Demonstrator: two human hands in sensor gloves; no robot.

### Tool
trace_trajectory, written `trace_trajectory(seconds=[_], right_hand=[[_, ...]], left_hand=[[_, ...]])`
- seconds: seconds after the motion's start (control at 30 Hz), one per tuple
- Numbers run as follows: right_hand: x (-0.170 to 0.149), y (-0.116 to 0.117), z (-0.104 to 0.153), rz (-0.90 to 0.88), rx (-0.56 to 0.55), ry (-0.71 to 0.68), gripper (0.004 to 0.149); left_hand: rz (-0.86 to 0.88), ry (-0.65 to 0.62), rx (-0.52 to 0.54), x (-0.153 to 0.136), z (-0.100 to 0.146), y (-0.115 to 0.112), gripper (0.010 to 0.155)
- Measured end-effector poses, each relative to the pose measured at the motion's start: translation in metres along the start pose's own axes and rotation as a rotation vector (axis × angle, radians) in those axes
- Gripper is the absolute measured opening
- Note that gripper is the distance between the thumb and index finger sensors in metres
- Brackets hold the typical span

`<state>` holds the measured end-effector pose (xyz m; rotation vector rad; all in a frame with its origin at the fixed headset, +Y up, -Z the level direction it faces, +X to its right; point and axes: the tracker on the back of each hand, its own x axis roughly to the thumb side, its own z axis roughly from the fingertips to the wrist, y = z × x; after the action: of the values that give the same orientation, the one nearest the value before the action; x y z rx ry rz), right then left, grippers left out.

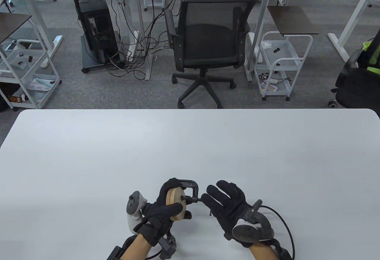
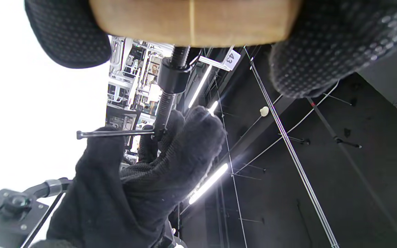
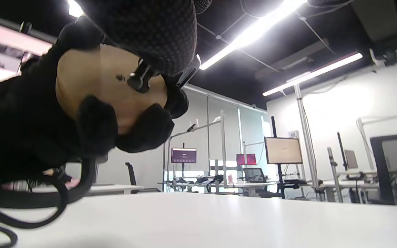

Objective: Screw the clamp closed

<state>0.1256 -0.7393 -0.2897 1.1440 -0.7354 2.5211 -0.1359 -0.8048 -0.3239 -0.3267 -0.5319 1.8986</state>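
The only legible marking is the number "43", printed in dark digits on a small white tag [image 2: 232, 59] that hangs among the ceiling fittings in the left wrist view; it appears tilted and partly sideways there. In the right wrist view, the lit monitors [image 3: 283, 150] across the room show content too small and blurred to read. Nothing readable shows in the table view.
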Motion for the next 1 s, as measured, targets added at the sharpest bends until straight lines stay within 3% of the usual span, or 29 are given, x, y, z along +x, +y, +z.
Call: trace_trajectory(seconds=[0.1,0.17,0.3,0.6,0.8,0.9,1.0], right_hand=[[0.003,0.0,0.0,0.018,-0.018,-0.007,0.076],[0.001,-0.002,0.001,-0.044,-0.045,0.005,0.064],[-0.004,-0.004,0.002,-0.162,-0.093,0.075,0.056],[-0.025,0.009,0.007,-0.711,-0.147,0.368,0.055],[-0.032,0.025,0.01,-1.069,-0.1,0.579,0.062],[-0.033,0.029,0.012,-1.163,-0.09,0.623,0.064],[-0.035,0.03,0.012,-1.136,-0.089,0.618,0.064]], left_hand=[[0.015,-0.006,-0.017,0.001,0.0,-0.005,0.097],[-0.013,-0.008,-0.018,0.001,0.0,-0.006,0.097],[-0.015,0.007,-0.02,-0.002,-0.001,-0.008,0.097],[-0.066,0.007,-0.041,-0.001,-0.001,-0.011,0.097],[-0.092,0.006,-0.048,-0.002,-0.001,-0.009,0.097],[-0.091,0.009,-0.051,-0.002,-0.001,-0.009,0.097],[-0.101,0.008,-0.048,-0.002,-0.001,-0.009,0.097]])
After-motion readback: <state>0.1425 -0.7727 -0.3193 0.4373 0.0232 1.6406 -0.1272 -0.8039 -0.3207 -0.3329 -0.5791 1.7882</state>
